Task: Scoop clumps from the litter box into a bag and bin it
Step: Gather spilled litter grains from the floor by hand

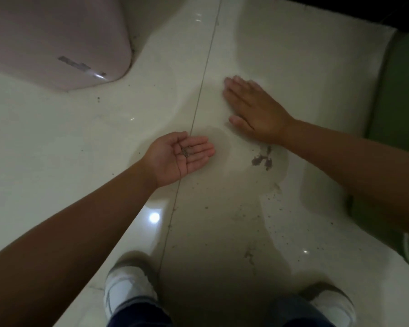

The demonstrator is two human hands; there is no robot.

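The left hand (180, 156) lies cupped, palm up, with litter grains (186, 151) on its fingers. The right hand (255, 112) presses flat on the floor tile (104, 142), a spilled litter patch (262, 159) just beside its wrist.

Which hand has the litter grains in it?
The left hand: palm up, cupped, a few grains on its fingers. The right hand lies palm down, flat on the floor tile.

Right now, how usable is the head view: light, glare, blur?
Head view: dim; the person's shadow darkens the floor centre. A glare spot shows on the glossy tile. Right hand fingertips slightly blurred; left hand and its grit fairly sharp. Edges bend, wide-angle.
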